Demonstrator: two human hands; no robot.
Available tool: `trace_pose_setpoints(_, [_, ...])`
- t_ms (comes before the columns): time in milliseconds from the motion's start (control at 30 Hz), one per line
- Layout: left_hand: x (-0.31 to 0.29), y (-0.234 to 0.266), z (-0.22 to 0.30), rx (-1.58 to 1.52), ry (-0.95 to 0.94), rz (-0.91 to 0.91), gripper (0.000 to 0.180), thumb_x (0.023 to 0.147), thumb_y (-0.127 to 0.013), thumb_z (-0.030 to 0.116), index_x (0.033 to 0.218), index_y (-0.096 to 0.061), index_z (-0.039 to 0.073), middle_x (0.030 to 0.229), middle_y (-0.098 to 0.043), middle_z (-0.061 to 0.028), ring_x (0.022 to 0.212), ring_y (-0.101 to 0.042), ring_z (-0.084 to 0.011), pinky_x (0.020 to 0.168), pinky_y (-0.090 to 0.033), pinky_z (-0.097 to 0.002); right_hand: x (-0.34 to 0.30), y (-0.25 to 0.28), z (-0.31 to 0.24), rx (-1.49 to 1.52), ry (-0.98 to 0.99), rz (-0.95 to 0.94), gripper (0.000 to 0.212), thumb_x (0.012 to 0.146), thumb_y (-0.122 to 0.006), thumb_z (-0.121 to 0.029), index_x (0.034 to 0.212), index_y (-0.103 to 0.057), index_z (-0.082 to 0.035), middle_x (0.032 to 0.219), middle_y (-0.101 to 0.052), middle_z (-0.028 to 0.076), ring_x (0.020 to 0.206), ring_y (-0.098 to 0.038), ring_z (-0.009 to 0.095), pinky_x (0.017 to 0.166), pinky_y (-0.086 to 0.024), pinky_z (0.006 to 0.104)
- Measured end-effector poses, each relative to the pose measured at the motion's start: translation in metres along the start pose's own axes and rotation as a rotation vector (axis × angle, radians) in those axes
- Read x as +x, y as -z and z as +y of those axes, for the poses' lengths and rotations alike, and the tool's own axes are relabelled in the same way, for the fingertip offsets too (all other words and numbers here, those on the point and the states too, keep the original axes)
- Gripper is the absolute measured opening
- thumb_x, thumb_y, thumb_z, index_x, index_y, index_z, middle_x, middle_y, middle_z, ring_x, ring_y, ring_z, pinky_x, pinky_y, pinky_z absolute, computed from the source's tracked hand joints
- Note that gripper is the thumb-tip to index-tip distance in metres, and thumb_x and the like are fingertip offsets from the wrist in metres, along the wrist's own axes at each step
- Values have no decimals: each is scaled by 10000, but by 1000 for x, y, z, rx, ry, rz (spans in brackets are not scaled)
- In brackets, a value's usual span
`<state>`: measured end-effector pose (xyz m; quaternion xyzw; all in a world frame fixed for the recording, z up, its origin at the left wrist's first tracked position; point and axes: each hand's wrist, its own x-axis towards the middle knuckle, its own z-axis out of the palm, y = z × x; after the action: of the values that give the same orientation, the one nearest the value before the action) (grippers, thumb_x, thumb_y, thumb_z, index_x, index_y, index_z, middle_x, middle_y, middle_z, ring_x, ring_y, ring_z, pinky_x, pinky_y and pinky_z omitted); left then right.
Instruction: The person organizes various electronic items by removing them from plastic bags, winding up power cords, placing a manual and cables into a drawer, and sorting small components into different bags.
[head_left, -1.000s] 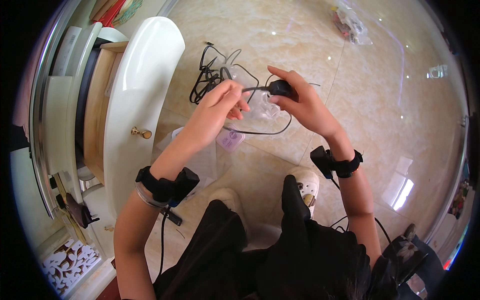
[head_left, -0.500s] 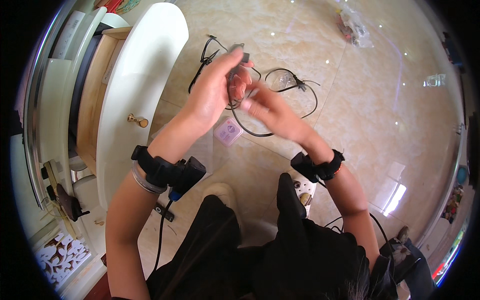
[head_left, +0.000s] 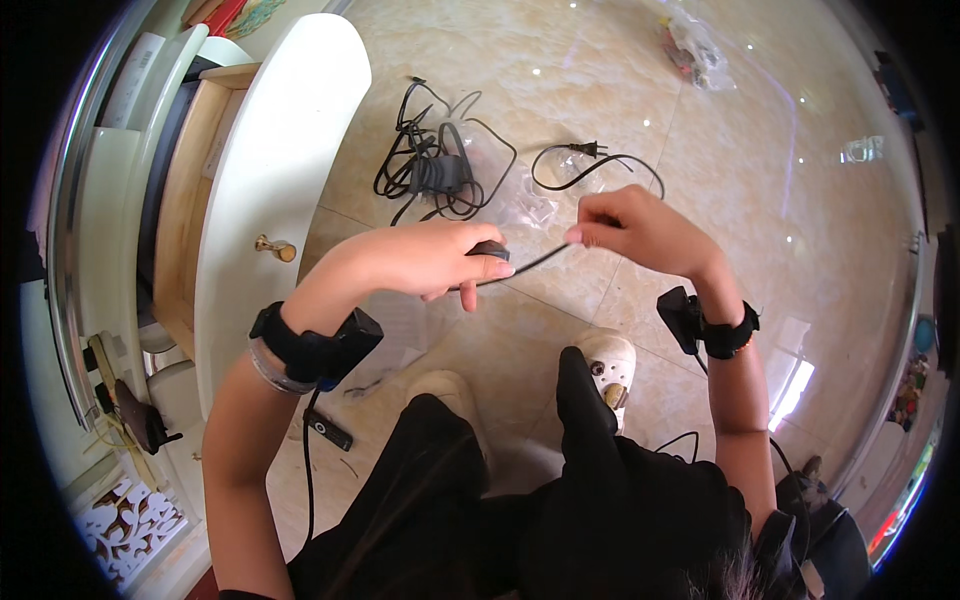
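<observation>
My left hand (head_left: 425,260) is closed around a black power adapter (head_left: 490,249), whose lower part is hidden by the fingers. A black cord (head_left: 540,262) stretches from beside it to my right hand (head_left: 645,232), which pinches it between thumb and fingers. Beyond the right hand, a cord loops over the floor and ends in a black two-pin plug (head_left: 592,149). A tangle of black cables (head_left: 405,150) with another dark adapter (head_left: 440,174) lies on the tiles past my left hand. Crumpled clear plastic (head_left: 530,207) sits next to it.
To the left, a drawer with a curved white front (head_left: 285,130) and a brass knob (head_left: 275,248) stands pulled out. A dark remote (head_left: 330,431) lies below my left wrist. My pale clogs (head_left: 605,365) are on the floor. Another plastic bag (head_left: 697,52) lies far off.
Both hands have come nearer and moved apart, with the cord now stretched between them. The cable tangle behind them is now uncovered. The small pink box is no longer visible.
</observation>
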<state>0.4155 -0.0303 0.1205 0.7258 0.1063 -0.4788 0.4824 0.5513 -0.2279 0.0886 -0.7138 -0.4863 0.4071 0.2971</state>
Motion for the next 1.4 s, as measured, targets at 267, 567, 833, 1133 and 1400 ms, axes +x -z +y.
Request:
trace_pose_setpoints(267, [0, -9, 21, -172, -191, 36, 257, 935, -474, 174, 1042, -276, 50, 1084, -583, -130, 749, -650, -195, 556, -498, -268, 12, 10, -2, 25, -95, 439, 277, 886, -564, -246, 783, -570, 12, 593, -462, 24, 574, -386, 101, 532, -341, 277])
trace_pose_setpoints(567, [36, 10, 11, -480, -394, 328, 372, 966, -387, 263, 1216, -324, -6, 1161, -451, -161, 895, -627, -285, 702, -557, -370, 9, -23, -34, 424, -76, 461, 346, 946, -416, -137, 1262, -470, -9, 787, -530, 20, 578, -482, 70, 532, -405, 208])
trace_pose_setpoints(833, [32, 21, -8, -1210, -706, 395, 250, 983, -341, 266, 1148, -369, 80, 1270, -464, -155, 1046, -554, -277, 852, -496, -409, 3, -68, -39, 158, 37, 499, 405, 913, -394, -7, 1317, -373, 11, 695, -530, 69, 548, -495, 118, 522, -426, 244])
trace_pose_setpoints(1133, [43, 1, -66, -1568, -914, 331, 386, 992, -300, 321, 1252, -388, 49, 1244, -482, -223, 731, -467, -140, 625, -425, -243, 9, -101, -31, -171, 110, 260, 306, 838, -566, -74, 1132, -488, -36, 788, -596, 167, 683, -597, 331, 576, -477, 403])
trace_pose_setpoints(1400, [25, 20, -107, -1934, -1217, -116, 448, 983, -326, 349, 1087, -452, -68, 805, -461, -61, 589, -415, -62, 510, -363, -178, 13, -77, -5, -446, 440, 168, 110, 723, -667, -80, 776, -574, -54, 655, -546, 80, 612, -550, 256, 572, -449, 336])
